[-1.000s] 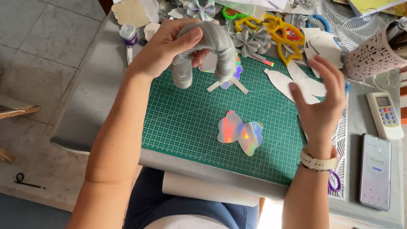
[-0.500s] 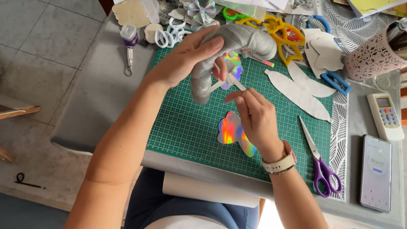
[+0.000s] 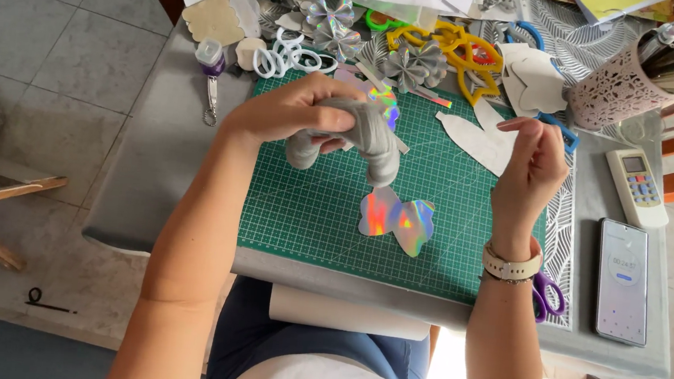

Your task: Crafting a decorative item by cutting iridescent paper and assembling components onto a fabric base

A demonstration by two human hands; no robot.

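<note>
Right hand [image 3: 531, 163] has lifted off mat, now right, fingertips pinched, contents unclear. Pink lattice cup [image 3: 614, 93] far right holds pens. Left hand [image 3: 299, 112] clamps grey roll [image 3: 371, 135] above green cutting mat [image 3: 310, 212], iridescent butterfly cutout [image 3: 396, 218] just nearer.

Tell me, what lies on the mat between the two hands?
In the head view, bare green cutting mat, with a white paper cutout nearer the right hand; left hand.

Bare arms, a pale wristwatch [image 3: 508, 266], white top, dark blue trousers.
</note>
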